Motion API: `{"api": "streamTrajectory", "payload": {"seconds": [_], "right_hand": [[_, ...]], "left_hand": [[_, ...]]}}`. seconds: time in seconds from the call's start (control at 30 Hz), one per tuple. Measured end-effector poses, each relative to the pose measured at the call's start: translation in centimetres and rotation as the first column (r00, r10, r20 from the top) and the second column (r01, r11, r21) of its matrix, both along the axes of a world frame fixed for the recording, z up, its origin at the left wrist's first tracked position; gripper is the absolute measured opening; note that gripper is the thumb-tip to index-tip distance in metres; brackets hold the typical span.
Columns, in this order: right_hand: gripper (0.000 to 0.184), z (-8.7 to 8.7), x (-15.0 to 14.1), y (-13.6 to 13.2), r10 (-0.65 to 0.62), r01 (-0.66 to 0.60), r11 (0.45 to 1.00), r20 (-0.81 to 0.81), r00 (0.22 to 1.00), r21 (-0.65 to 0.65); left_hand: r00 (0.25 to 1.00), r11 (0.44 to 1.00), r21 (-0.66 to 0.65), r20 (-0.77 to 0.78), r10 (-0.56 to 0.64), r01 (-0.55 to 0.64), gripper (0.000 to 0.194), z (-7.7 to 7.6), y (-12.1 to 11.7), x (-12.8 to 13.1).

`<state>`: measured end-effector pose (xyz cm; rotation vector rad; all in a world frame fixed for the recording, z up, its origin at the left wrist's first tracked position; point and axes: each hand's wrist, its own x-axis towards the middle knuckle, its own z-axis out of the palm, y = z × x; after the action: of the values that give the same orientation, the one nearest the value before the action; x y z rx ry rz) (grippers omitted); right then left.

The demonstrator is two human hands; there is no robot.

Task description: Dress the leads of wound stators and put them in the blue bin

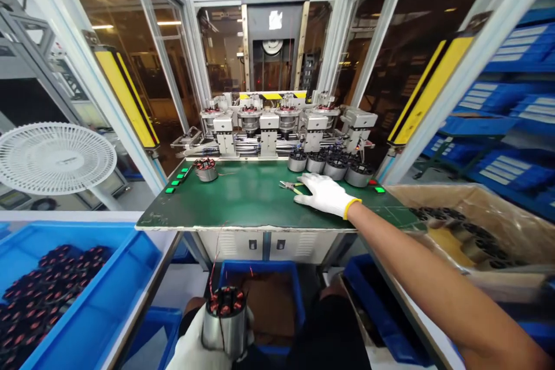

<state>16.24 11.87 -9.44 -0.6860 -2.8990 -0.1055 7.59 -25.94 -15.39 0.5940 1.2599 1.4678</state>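
My left hand (pixel 197 344), in a white glove, is wrapped round a metal stator (pixel 224 321) with copper windings and loose red wire ends, held low near my lap. My right hand (pixel 324 193), also gloved, lies flat with fingers stretched out on the green table (pixel 243 199). Its fingertips touch small cutters with yellow-green handles (pixel 289 186). One wound stator (pixel 205 169) stands at the table's back left. Several unwound stators (pixel 333 166) stand in a row at the back right, just beyond my right hand.
A winding machine (pixel 277 121) with several heads stands behind the table, inside a glazed frame with yellow light curtains. A blue bin of wound stators (pixel 52 295) sits at left, a cardboard box of stators (pixel 472 231) at right, a white fan (pixel 54 157) far left. Green buttons (pixel 176 182) line the table's left edge.
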Motion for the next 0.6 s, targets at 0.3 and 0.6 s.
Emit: {"api": "streamTrajectory", "payload": {"seconds": [0.3,0.6], "right_hand": [[0.068,-3.4,5.5,-4.7,0.204,-0.198,0.966,-0.019,0.979,0.165],[0.044,-4.2,9.0,-11.1,0.263,-0.264,0.964,0.042,0.964,0.012]], "left_hand": [[0.947,0.983,0.065,0.286,0.146,-0.171,0.053,-4.3,1.7,1.2],[0.952,0.991,-0.032,0.276,0.135,-0.131,0.049,-3.9,1.1,1.6]]}}
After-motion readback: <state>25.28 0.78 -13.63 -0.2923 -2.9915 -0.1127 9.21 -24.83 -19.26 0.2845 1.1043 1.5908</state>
